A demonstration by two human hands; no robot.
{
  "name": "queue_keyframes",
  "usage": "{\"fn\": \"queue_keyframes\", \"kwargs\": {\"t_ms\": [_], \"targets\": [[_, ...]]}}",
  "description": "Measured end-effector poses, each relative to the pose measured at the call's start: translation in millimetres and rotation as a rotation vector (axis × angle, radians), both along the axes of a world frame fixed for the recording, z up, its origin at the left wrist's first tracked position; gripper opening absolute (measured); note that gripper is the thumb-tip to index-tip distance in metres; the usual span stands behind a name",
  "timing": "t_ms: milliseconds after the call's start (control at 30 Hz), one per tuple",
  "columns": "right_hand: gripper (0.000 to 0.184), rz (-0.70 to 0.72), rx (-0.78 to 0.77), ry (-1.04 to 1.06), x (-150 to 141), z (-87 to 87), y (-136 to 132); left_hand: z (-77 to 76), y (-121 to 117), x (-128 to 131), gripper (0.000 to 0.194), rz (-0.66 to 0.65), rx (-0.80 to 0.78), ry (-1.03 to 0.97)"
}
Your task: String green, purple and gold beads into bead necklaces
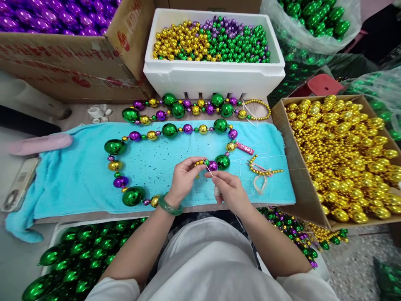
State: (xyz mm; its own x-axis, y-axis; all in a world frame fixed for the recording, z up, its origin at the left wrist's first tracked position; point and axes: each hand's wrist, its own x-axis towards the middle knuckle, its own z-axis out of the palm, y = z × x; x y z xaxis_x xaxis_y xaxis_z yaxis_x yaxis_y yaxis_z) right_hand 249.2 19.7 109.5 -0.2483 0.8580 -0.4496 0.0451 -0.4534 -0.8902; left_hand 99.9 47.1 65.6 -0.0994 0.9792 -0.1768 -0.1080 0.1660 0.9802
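Note:
A loop of green, purple and gold beads, a bead necklace (pixel 170 131), lies on the turquoise towel (pixel 78 167). At its near side my left hand (pixel 184 177), with a green bangle on the wrist, pinches small beads of the strand between thumb and fingers. My right hand (pixel 230 190) grips a thin needle (pixel 206 165), its tip close to the left fingertips. A whitish wrap shows on one right finger. White thread trails off to the right, near a pink tag (pixel 244 148) and a short gold bead string (pixel 263 170).
Behind the towel lies another bead necklace (pixel 178 110). A white foam box (pixel 214 77) of small beads stands beyond it. Cardboard boxes flank it: purple beads in the left box (pixel 62 67), gold beads in the right box (pixel 308 184). Green beads (pixel 84 251) fill a container front left.

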Motion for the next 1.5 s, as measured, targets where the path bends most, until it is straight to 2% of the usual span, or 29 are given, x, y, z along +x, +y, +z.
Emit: {"fn": "queue_keyframes", "kwargs": {"t_ms": [267, 667, 1000, 1233, 1500], "targets": [[0.042, 0.003, -0.055, -0.011, 0, 3.1, 1, -2.4, -2, 0, 0.021, 0.002, 0.033, 0.069], [0.044, -0.045, -0.009, -0.045, -7, -3.4, -4, -5.5, -5, 5, 0.022, 0.066, 0.048, 0.070], [0.045, -0.004, -0.019, -0.021, -4, 3.4, 1, -1.2, -1, 5, 0.021, 0.059, 0.050, 0.077], [0.045, -0.016, -0.034, -0.025, -6, 4.0, 1, -7.0, -3, 2, 0.017, 0.049, 0.120, 0.161], [0.043, -0.060, -0.006, -0.063, -11, -0.3, 0, -7.2, -4, 6, 0.024, 0.055, 0.034, 0.118]]}}
